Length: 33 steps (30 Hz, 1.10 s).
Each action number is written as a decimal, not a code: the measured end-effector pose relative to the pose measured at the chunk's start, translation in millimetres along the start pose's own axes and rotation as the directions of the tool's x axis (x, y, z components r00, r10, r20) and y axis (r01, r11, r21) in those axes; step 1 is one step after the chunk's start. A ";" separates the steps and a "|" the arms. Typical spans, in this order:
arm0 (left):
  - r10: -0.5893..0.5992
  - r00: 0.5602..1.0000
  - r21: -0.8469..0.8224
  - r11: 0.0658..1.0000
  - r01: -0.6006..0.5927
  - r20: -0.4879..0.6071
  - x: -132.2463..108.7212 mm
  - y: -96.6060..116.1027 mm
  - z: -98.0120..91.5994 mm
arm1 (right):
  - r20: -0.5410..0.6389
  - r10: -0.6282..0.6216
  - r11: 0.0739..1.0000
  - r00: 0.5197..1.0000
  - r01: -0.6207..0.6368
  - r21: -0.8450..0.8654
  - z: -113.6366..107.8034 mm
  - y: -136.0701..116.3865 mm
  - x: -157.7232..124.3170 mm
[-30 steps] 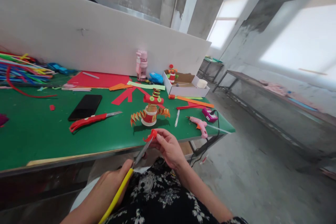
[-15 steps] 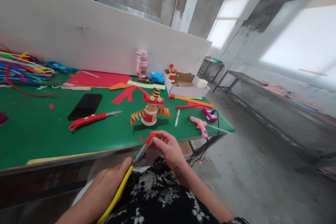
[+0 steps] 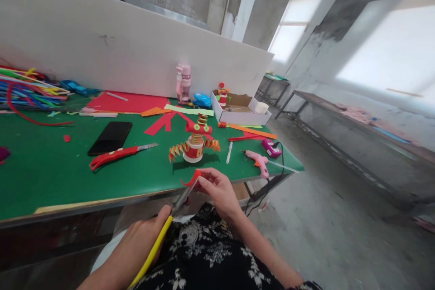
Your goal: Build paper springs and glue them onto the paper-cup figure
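My left hand (image 3: 146,236) is closed around the yellow-handled scissors (image 3: 152,254), whose blades point up and to the right. Between the fingers of my right hand (image 3: 217,190) is a small red paper strip (image 3: 190,179), its free end curling to the left. The blade tips meet this strip beside my right fingertips; whether they are closed on it I cannot tell. Just beyond, on the green table (image 3: 136,190), stands a paper-cup figure (image 3: 195,147) with folded orange arms, a folded neck and a red rolled head with green eyes.
Left of the figure lie a red utility knife (image 3: 115,157) and a black phone (image 3: 110,137). To its right are a pink glue gun (image 3: 258,162) and a purple device (image 3: 271,148). Behind stand a pink bottle (image 3: 184,84) and a white box (image 3: 239,115). The table's front edge runs near my hands.
The scissors have shifted slightly against the red strip, and the strip's curled end sits a little differently. Both hands keep their hold, nearly in place.
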<state>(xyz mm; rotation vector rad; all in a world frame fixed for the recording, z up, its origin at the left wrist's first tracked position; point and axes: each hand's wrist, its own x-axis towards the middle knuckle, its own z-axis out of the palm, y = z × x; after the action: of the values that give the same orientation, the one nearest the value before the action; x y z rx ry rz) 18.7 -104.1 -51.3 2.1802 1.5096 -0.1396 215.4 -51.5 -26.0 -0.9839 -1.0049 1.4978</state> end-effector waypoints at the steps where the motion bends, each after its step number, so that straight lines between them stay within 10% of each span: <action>1: -0.001 1.000 -0.011 1.000 0.001 0.006 0.5 0.1 1.6 | -0.004 -0.003 1.000 1.000 0.003 -0.001 0.0 0.3 -0.2; 33: 0.057 0.983 -0.022 0.998 -0.062 -0.175 7.4 -10.0 39.3 | -0.087 -0.145 0.989 0.986 0.142 -0.035 -1.6 12.6 3.2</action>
<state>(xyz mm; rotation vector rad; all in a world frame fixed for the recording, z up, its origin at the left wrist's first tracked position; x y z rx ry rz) 19.7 -112.2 -91.7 2.2631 1.5266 0.0935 212.7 -49.6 -38.6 -0.9691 -1.0139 1.3131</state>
